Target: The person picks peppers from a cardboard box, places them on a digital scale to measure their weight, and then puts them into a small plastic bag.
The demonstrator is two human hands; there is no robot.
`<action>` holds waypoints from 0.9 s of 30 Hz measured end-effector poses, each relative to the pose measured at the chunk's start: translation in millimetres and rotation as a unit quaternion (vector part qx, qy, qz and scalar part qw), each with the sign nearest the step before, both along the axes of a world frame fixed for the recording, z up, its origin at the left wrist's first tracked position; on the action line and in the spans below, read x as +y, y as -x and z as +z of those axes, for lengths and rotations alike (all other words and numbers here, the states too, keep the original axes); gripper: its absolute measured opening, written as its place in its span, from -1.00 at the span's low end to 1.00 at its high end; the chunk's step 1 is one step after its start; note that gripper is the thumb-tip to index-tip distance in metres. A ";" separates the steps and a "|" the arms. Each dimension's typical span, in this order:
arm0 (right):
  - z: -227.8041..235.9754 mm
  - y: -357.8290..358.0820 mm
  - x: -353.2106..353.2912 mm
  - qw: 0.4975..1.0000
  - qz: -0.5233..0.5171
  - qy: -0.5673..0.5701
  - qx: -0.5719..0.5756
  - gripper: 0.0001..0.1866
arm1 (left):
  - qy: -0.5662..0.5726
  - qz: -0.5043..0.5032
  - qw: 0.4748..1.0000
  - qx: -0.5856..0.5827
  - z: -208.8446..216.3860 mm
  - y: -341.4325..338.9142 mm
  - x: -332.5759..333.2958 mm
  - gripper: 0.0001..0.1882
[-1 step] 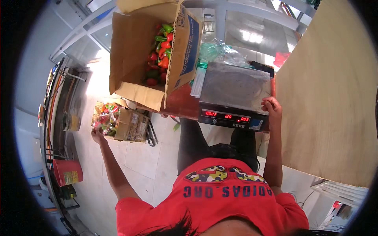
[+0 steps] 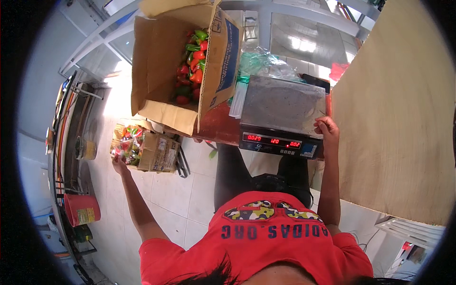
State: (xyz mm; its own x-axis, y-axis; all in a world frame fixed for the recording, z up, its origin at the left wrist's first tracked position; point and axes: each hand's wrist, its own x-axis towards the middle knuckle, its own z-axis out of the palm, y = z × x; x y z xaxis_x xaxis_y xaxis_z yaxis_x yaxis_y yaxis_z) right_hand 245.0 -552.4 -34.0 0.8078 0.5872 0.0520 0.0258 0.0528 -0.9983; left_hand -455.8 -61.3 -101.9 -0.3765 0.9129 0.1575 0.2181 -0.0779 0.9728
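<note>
My left hand (image 2: pixel 119 165) reaches out to the low left, its fingers closed at the lower edge of a clear plastic bag of peppers (image 2: pixel 127 145). Red and green peppers show through the film. That bag lies in a small open cardboard box (image 2: pixel 160 153). On the right, my right hand (image 2: pixel 327 127) rests with curled fingers at the right front corner of a weighing scale (image 2: pixel 285 102). I see nothing held in it. Red digits glow on the scale's front display (image 2: pixel 274 141), and its metal plate carries no load.
A large tilted carton (image 2: pixel 164 66) holds loose red and green peppers (image 2: pixel 195 66). Behind the scale lie crumpled plastic bags (image 2: pixel 266 64). A reddish table (image 2: pixel 218 126) carries the scale. A plywood panel (image 2: pixel 394 142) stands right; a red bucket (image 2: pixel 81 209) stands left.
My left hand has shifted slightly right and down beside the small box. The display digits have dropped a little. My right hand stays at the scale's corner.
</note>
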 end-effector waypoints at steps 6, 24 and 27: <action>-9.9 -21.2 32.7 0.998 -0.013 0.021 -0.058 -0.89 | 0.068 -0.079 0.994 -0.022 -93.7 -67.1 -47.0 -0.72; -55.3 -138.3 273.2 0.790 0.058 0.452 -0.411 -0.60 | 0.241 -0.438 0.865 0.029 -44.8 -259.8 -297.1 -0.78; -52.4 -150.1 252.3 0.867 0.046 0.301 -0.395 -0.63 | 0.265 -0.504 0.822 0.004 -21.6 -304.8 -295.8 -0.78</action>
